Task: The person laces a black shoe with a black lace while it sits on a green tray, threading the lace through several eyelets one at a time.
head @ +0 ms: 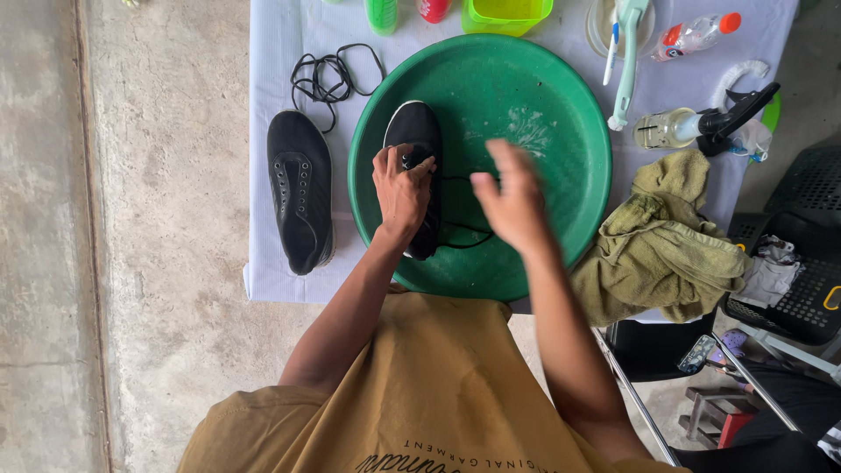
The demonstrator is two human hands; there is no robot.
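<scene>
Table (272,88): covered with a pale cloth, set on a concrete floor (158,263).

Basin (543,79): large, round, green, centred on the table, near edge over the table's near side. Wet smear on its bottom, far of centre.

Towel (666,245): olive green, crumpled, right of the basin, touching its rim and hanging over the table's near right corner.

Shoe (419,131): black with white sole edge, inside the basin at its left, toe pointing far. A black lace (460,236) trails loose from it across the basin bottom toward the right.

Second shoe (300,188): black, unlaced, on the cloth just left of the basin, apart from it.

Left hand (401,193): on top of the shoe in the basin, fingers curled and pinching at its eyelet area.

Right hand (512,201): raised above the basin, motion-blurred, fingers loosely spread; whether it holds the lace cannot be told.

Spare lace (328,74): black, coiled, far of the second shoe.

Brush (626,61): pale, long-handled, far right of the basin.

Spray bottle (692,127): clear with black trigger, lying right of the basin.
</scene>
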